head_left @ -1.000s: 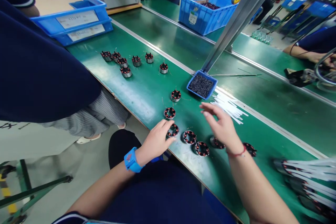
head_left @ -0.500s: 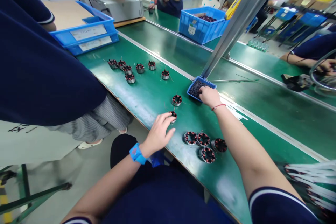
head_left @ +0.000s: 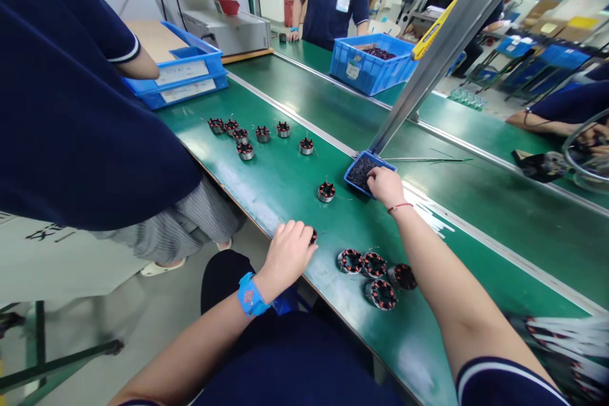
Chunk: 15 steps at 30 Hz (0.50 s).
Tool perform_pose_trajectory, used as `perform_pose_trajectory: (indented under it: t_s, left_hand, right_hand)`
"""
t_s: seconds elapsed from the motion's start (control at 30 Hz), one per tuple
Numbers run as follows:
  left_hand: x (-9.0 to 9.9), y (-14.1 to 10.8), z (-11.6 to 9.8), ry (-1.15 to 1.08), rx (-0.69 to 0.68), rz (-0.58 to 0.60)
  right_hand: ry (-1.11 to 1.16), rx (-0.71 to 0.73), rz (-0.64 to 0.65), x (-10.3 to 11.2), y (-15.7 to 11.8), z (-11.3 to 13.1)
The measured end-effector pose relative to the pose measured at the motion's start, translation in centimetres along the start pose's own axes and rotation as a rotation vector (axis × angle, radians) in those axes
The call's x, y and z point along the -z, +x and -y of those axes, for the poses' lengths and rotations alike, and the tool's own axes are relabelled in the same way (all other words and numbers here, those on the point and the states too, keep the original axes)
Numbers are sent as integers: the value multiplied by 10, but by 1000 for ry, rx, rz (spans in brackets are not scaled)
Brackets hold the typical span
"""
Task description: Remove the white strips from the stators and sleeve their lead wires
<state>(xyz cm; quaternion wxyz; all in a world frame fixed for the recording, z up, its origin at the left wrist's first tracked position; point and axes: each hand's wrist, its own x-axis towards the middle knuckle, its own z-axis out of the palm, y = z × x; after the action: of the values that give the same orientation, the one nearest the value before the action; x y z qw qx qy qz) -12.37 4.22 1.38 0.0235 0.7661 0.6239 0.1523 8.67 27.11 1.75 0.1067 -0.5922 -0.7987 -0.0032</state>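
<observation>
My left hand [head_left: 288, 259] is closed over a small motor stator [head_left: 313, 236] near the bench's front edge; the fingers cover most of it. My right hand [head_left: 386, 188], a red cord at its wrist, reaches into a small blue tray [head_left: 358, 188] of thin dark pieces [head_left: 360, 170]. Its fingertips are pinched together among them, and whether they hold a piece is hidden. Just beyond my left hand stands a stator [head_left: 326, 191] with black pieces sticking up. Between my forearms sits a cluster of stators [head_left: 374, 264], showing copper windings.
Several more stators [head_left: 245, 151] stand farther left on the green bench [head_left: 280, 184]. A metal post [head_left: 404, 89] rises behind the tray. White strips [head_left: 435, 219] lie beside my right forearm. A blue crate [head_left: 366, 70] stands across the bench, and a co-worker [head_left: 95, 114] is close at left.
My left hand has closed over the stator and drawn it slightly toward the bench edge. My right hand stays in the tray, its fingertips shifted slightly. The whole view has tilted a little upward.
</observation>
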Motion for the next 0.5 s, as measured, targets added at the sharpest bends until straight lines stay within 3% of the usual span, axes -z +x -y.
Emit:
perform_pose_trajectory:
  t_s: [0.13,0.27,0.4,0.5]
  left_hand:
    - [-2,6,9,-148,-43,2]
    - [-8,11,18,-371,-47,85]
    - [-12,16,16,-455,48,75]
    - [-16,21,10,-463,101,68]
  right_hand:
    - [98,-2,-34,8,-3,2]
    - [273,29,-45,20,-34,23]
    - [843,68,168,18,-86,59]
    - [1065,-51,299,11,-116,78]
